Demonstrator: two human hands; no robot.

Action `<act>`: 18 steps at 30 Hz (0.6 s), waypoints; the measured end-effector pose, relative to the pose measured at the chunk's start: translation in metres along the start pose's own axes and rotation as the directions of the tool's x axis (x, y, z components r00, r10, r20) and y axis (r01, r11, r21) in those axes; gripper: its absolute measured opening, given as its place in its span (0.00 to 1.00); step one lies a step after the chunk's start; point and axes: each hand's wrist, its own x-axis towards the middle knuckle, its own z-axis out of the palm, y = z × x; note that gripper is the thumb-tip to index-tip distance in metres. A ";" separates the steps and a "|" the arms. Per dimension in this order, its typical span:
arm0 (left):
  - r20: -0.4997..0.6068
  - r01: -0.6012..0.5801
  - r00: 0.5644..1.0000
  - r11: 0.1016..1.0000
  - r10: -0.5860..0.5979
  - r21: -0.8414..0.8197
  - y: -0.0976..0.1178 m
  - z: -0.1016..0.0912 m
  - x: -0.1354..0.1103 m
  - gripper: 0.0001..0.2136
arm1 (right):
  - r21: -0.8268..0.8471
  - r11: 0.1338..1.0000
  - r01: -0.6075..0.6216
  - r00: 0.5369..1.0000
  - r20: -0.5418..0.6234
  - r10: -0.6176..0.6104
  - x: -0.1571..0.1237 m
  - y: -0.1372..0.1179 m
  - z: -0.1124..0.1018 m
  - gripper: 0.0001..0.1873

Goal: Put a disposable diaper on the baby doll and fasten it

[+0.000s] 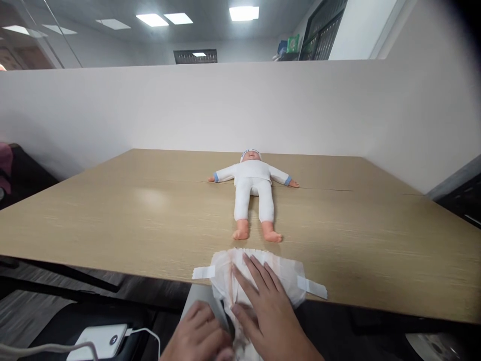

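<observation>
A white disposable diaper (291, 276) lies unfolded over the table's near edge, its two side tabs spread outward and its lower part hanging down. My right hand (268, 308) rests flat on the diaper with its fingers stretched out. Left of the diaper's hanging part, my left hand (201, 333) is closed with curled fingers; whatever may be in them is hidden. Beyond the diaper, a baby doll (253, 188) in white clothes and a white cap lies on its back, arms spread and feet toward me. Neither hand touches the doll.
The wooden table (150, 225) reaches back to a white partition (225, 108). At lower left, a white power bank (99, 341) with a cable lies on a black chair seat (67, 321). A dark chair with pink cloth (5, 163) stands at far left.
</observation>
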 end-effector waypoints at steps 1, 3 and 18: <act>0.045 0.026 0.999 1.000 -0.027 0.012 -0.007 -0.012 0.011 0.11 | 0.005 1.000 -0.011 1.000 0.006 0.011 -0.001 0.000 0.000 0.38; 0.076 0.126 0.989 0.991 -0.129 0.042 -0.023 -0.031 0.036 0.06 | 0.007 1.000 -0.023 1.000 0.017 0.022 -0.001 0.000 0.000 0.36; 0.683 -0.485 0.700 0.841 0.210 0.239 -0.160 0.001 0.214 0.58 | 0.032 0.998 -0.052 0.987 0.152 0.047 0.009 0.006 -0.016 0.32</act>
